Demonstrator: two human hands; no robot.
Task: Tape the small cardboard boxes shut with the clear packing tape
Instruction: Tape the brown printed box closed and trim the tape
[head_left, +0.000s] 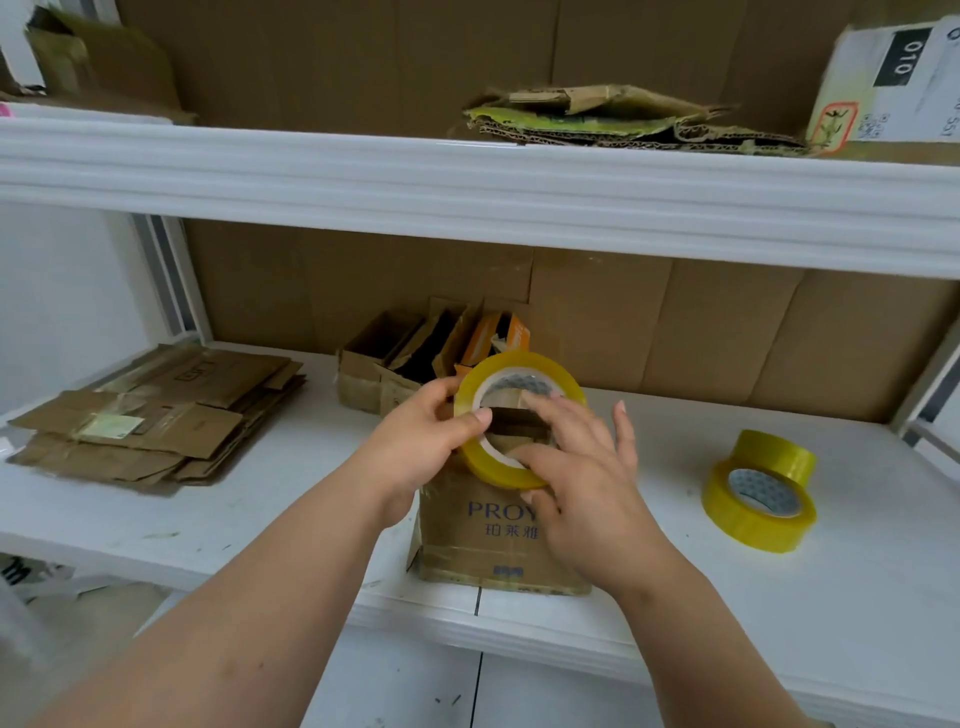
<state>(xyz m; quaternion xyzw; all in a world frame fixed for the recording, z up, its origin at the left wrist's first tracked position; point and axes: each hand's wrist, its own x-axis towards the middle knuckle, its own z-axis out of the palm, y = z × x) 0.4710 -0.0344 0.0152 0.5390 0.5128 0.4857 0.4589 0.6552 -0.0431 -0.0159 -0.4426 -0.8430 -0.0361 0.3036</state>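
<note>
Both hands at a tape roll above a small printed box on the lower shelf.

The left hand (421, 436) grips the tape roll (511, 415) by its left rim, thumb curled across the yellow band. The right hand (582, 478) lies against the roll's right and lower face with fingers spread and nearly straight; it does not wrap round the roll. The roll is held tilted just above the small cardboard box (488, 545), which stands near the front edge of the white shelf (779, 597). Behind it stand several open small boxes (395, 358). Two spare tape rolls (761, 493) lie to the right, touching each other. A stack of flattened cardboard (156, 410) lies well apart to the left.
</note>
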